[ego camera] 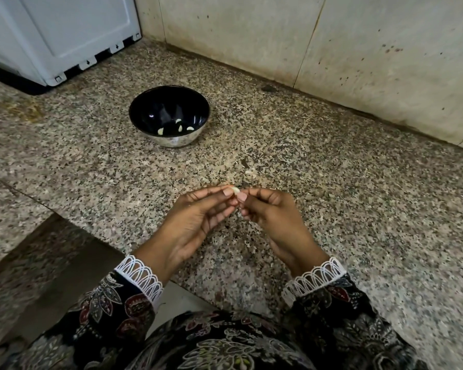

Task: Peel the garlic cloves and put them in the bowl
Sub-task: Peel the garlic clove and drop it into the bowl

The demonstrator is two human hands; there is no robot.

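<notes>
The bench [332,209] was speckled granite, grey and tan, with a polished sheen. On it sat a round metal bowl [171,141], glossy dark inside and mirror-bright outside, holding four small pale peeled cloves [179,124] scattered across its bottom. Nearer the person, both hands met over the bench, fingertips together: the left hand [198,222] and the right hand [267,217] pinched one smooth, whitish garlic clove [235,190] between thumbs and forefingers. Its long axis seemed to run roughly left to right, though fingers hid most of it. White lace cuffs [142,276] edged dark floral sleeves
</notes>
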